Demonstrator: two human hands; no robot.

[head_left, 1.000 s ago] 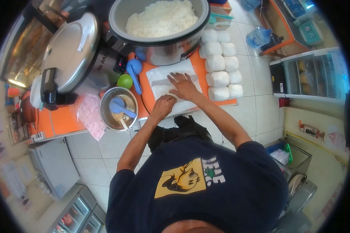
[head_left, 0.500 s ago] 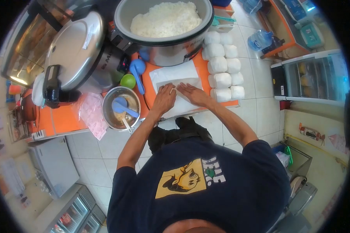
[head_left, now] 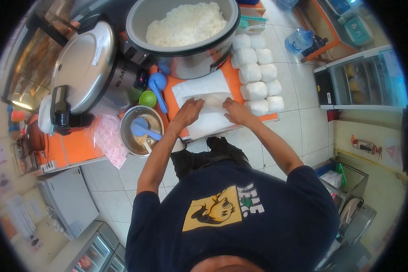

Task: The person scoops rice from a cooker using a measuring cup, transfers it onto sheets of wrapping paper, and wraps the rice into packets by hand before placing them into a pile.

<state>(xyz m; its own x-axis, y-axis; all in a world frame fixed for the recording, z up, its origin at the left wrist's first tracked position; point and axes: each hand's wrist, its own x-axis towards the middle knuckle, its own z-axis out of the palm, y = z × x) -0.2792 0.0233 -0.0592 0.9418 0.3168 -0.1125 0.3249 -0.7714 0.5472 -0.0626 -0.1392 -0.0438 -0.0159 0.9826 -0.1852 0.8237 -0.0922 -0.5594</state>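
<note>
A sheet of white wrapping paper (head_left: 208, 121) lies on the pile of white paper (head_left: 204, 85) on the orange counter. Its middle is folded into a low roll, and whatever lies inside is hidden. My left hand (head_left: 189, 113) grips the roll's left end with bent fingers. At the right end, my right hand (head_left: 237, 112) pinches the paper between thumb and fingers. Just beyond the right hand stand several white wrapped bundles (head_left: 256, 90) in two rows.
An open rice cooker (head_left: 204, 59) full of white rice (head_left: 186, 25) stands behind the paper. To the left are a closed cooker (head_left: 84, 63), a green bowl (head_left: 148, 98), a blue scoop (head_left: 158, 86), a metal pot (head_left: 128, 140) with another blue scoop (head_left: 143, 128), and a pink plastic bag (head_left: 109, 140).
My right hand has moved right, away from the left, and its flat fingers have curled onto the paper's end. The left hand stays near its place. The view has shifted slightly.
</note>
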